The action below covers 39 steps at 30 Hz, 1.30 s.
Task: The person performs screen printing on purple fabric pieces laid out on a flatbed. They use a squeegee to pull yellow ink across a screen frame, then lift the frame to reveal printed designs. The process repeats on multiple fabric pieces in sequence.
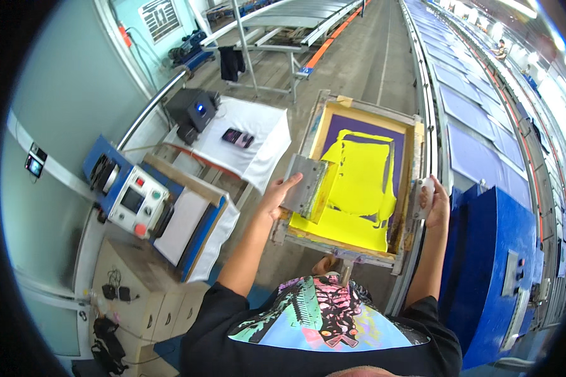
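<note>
The person wears a black short-sleeved T-shirt (233,339); the sleeves end above the elbows, so both forearms are bare; across the chest, at six o'clock in the view, runs a large printed picture (324,317) in pale blue, mint green, pink, yellow and black, with jagged comb-like shapes on its nine o'clock side and a dark pink-edged figure in the middle; the left hand (277,196) and right hand (437,204) are bare, without gloves; no watch, ring or band shows on either wrist.
</note>
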Available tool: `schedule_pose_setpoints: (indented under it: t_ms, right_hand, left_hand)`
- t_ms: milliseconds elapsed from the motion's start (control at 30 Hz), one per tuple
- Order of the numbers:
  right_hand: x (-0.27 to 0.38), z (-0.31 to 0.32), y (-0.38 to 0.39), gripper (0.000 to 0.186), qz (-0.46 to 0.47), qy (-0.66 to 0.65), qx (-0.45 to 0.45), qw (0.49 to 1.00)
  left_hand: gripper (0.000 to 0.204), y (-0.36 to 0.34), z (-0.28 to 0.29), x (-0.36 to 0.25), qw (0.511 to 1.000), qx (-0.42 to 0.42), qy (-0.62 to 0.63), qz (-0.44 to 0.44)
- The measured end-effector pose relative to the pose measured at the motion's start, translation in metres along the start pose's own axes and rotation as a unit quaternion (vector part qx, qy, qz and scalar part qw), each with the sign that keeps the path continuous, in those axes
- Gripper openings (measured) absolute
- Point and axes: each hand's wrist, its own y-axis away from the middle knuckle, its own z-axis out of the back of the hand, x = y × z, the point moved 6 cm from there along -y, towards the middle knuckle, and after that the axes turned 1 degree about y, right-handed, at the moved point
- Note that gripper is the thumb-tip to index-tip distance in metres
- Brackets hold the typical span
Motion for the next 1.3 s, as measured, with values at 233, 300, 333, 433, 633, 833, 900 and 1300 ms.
schedule_pose_setpoints:
  t_ms: [233, 300, 333, 433, 633, 833, 900, 1300]
  right_hand:
    - [0.028, -0.055, -0.16, 0.044, 0.025, -0.023, 0.095, 0.995]
    - [0.032, -0.087, -0.194, 0.043, 0.038, -0.019, 0.062, 0.997]
    - [0.034, -0.095, -0.223, 0.041, 0.031, -0.023, 0.086, 0.996]
    - [0.035, -0.116, -0.291, 0.037, 0.031, -0.031, 0.082, 0.996]
    - [0.048, -0.162, -0.403, 0.03, 0.02, -0.012, 0.059, 0.998]
    - [0.084, -0.199, -0.479, 0.031, 0.042, 0.081, -0.035, 0.995]
    - [0.092, -0.186, -0.491, 0.032, 0.057, 0.061, -0.04, 0.996]
    - [0.146, -0.017, -0.446, 0.034, 0.127, 0.059, -0.304, 0.942]
  left_hand:
    - [0.053, -0.118, -0.033, -0.061, 0.995, -0.003, 0.085, -0.057]
    - [0.053, -0.152, -0.023, -0.068, 0.995, -0.005, 0.094, -0.046]
    - [0.051, -0.173, -0.024, -0.07, 0.991, 0.012, 0.125, -0.05]
    - [0.057, -0.223, -0.027, -0.079, 0.991, 0.004, 0.127, -0.032]
    - [0.072, -0.357, -0.025, -0.11, 0.995, -0.049, 0.074, -0.038]
    - [0.08, -0.508, -0.031, -0.155, 0.997, 0.009, 0.07, -0.021]
    - [0.081, -0.538, -0.063, -0.189, 0.999, -0.011, 0.031, -0.008]
    - [0.061, -0.679, -0.337, -0.202, 0.96, 0.266, -0.072, 0.041]
